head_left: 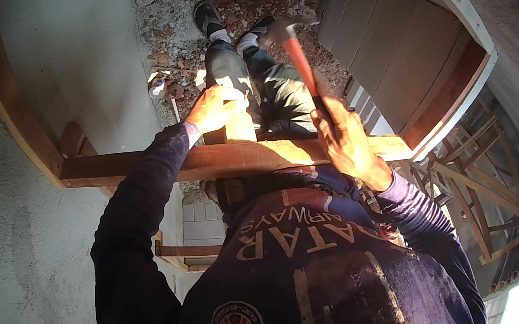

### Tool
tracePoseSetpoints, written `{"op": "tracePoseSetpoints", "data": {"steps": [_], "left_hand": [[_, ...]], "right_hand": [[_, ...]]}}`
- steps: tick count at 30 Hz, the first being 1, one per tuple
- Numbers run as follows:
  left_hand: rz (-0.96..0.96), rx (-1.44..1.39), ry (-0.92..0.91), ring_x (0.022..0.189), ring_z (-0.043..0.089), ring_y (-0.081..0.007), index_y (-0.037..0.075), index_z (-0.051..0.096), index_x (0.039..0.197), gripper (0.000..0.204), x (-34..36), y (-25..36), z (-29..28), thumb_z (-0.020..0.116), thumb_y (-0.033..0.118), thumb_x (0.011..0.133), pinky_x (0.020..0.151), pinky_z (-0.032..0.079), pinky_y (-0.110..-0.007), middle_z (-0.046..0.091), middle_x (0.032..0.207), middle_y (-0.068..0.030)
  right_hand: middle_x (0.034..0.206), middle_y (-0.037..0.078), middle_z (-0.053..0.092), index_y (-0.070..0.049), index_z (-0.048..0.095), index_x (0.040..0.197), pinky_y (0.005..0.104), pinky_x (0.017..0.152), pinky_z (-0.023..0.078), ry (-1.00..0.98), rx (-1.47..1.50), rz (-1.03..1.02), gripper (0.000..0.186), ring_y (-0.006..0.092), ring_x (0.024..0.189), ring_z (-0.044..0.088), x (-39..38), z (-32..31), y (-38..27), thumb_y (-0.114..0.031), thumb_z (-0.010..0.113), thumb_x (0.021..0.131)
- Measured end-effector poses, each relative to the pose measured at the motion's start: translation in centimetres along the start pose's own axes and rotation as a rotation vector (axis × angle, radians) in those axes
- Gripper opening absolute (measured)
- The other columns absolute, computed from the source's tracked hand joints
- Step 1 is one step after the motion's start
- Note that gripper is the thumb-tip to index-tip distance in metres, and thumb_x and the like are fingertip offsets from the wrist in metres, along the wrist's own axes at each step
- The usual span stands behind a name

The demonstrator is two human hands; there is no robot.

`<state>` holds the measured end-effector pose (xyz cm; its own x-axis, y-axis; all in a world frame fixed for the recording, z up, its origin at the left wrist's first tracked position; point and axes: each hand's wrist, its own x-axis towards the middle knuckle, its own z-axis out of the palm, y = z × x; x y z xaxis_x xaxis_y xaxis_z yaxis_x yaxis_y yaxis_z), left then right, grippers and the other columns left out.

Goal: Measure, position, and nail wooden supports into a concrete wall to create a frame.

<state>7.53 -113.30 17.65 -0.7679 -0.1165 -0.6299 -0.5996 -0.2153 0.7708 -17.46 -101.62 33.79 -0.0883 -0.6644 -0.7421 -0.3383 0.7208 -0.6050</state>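
Observation:
My left hand (216, 108) has its fingers closed at the top of a short, pale wood block (239, 128), sunlit above a horizontal timber beam (192, 162); whether it also pinches something small is unclear. My right hand (344, 142) is wrapped round the dark grip of a claw hammer (301, 67) with an orange-red shaft. The hammer's metal head is raised beyond the beam, to the right of my left hand, apart from the block.
A curved wooden member (15, 119) borders a pale plastered wall (73, 56) at left. Rubble (161, 14) lies around my shod feet. Grey boards (388, 33) with a timber edge (450, 98) stand upper right; timber framing (494, 186) is lower right.

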Motion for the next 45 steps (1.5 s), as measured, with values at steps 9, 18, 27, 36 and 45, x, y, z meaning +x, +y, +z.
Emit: {"op": "tracePoseSetpoints", "data": {"steps": [9,18,27,36,45], "left_hand": [[0.037,0.036,-0.013,0.075,0.064,-0.0285,0.002,0.068,0.089,0.02,0.0,-0.1,0.0,0.062,0.021,0.087,0.072,0.05,-0.036,0.069,0.081,-0.0128],[-0.032,0.041,-0.001,0.076,0.065,-0.028,0.003,0.07,0.09,0.021,0.1,0.6,-0.1,0.063,0.022,0.086,0.073,0.05,-0.036,0.07,0.083,-0.0135],[-0.003,0.109,-0.005,0.077,0.065,-0.0301,0.003,0.071,0.094,0.02,0.2,-0.1,0.2,0.063,0.019,0.085,0.074,0.05,-0.036,0.07,0.086,-0.0143],[-0.043,0.036,-0.01,0.078,0.063,-0.0219,0.0,0.066,0.089,0.019,0.3,0.6,-0.3,0.064,0.018,0.089,0.076,0.05,-0.034,0.066,0.081,-0.0135],[0.001,0.052,-0.003,0.069,0.059,-0.0216,0.001,0.067,0.086,0.029,0.1,0.3,-0.2,0.064,0.029,0.091,0.067,0.046,-0.036,0.063,0.075,-0.0138]], "right_hand": [[0.077,0.026,0.063,0.0,0.054,0.126,0.0423,0.059,0.048,0.075,-0.047,0.165,0.031,0.039,0.063,0.065,-0.1,0.0,-0.3,-0.006,0.055,0.096],[0.064,0.019,0.056,0.002,0.057,0.117,0.0378,0.052,0.045,0.127,-0.062,0.044,0.022,0.031,0.054,0.06,0.1,-0.1,0.3,-0.003,0.054,0.096],[0.073,0.022,0.059,-0.005,0.037,0.147,0.0356,0.049,0.043,0.098,-0.187,-0.031,0.05,0.0284,0.05,0.054,-0.5,-0.8,0.9,-0.004,0.051,0.099],[0.06,0.008,0.054,0.002,0.046,0.135,0.0302,0.05,0.043,0.011,0.055,0.003,0.036,0.0116,0.05,0.051,-0.8,-0.7,1.7,-0.006,0.049,0.1],[0.063,0.012,0.058,-0.004,0.038,0.146,0.0328,0.058,0.047,-0.099,0.084,0.05,0.05,0.0164,0.052,0.056,0.0,-0.5,-0.9,-0.008,0.052,0.098]]}}
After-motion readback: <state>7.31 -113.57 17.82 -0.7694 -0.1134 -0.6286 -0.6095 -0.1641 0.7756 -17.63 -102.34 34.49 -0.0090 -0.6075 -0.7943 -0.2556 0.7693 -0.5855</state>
